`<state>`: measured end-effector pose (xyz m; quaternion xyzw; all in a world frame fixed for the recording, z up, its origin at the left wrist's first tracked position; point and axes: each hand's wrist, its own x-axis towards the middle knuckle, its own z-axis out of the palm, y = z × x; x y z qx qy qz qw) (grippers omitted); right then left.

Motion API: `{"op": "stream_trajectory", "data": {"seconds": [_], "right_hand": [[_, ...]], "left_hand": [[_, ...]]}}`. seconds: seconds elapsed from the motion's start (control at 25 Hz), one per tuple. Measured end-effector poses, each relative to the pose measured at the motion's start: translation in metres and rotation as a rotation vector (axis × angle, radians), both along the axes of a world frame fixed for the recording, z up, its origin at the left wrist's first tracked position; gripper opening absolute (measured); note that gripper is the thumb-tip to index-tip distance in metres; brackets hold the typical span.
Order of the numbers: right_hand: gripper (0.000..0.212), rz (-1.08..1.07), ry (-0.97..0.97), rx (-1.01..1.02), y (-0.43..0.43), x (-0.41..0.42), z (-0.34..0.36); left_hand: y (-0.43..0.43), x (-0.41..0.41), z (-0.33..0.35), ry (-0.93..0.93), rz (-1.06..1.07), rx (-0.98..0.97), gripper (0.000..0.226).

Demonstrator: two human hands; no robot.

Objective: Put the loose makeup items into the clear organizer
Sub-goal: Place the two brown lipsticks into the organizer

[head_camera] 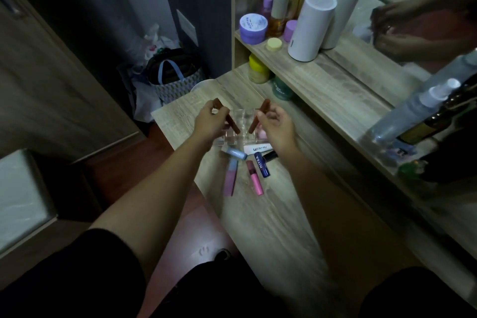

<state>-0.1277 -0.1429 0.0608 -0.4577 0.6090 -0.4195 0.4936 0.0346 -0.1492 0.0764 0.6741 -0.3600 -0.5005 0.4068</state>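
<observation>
Your left hand (209,121) and right hand (275,124) each pinch a slim brown makeup tube (260,115) above the clear acrylic organizer (242,121) on the wooden vanity top (271,214). It seems nearly empty; several loose tubes (254,177) lie just before it.

Dim room; brightest patch on wooden tabletop (258,204) centre; corners fall dark; wide-angle bending at edges; slight softness throughout
</observation>
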Motion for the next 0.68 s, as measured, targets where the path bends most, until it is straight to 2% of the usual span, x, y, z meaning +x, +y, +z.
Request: {"op": "stream_trajectory", "data": {"seconds": [0.12,0.28,0.68], "right_hand": [[0.022,-0.019,0.04,-0.058,-0.025,0.011,-0.001],[0.022,0.04,0.088,-0.077,-0.041,0.019,-0.012],[0.03,0.201,0.312,-0.051,-0.057,0.029,-0.04]], "left_hand": [[-0.024,0.011,-0.001,-0.3,-0.085,-0.113,0.02],[-0.038,0.012,-0.005,-0.524,-0.218,-0.243,0.023],[-0.046,0.016,-0.035,-0.671,-0.359,-0.257,0.026]]}}
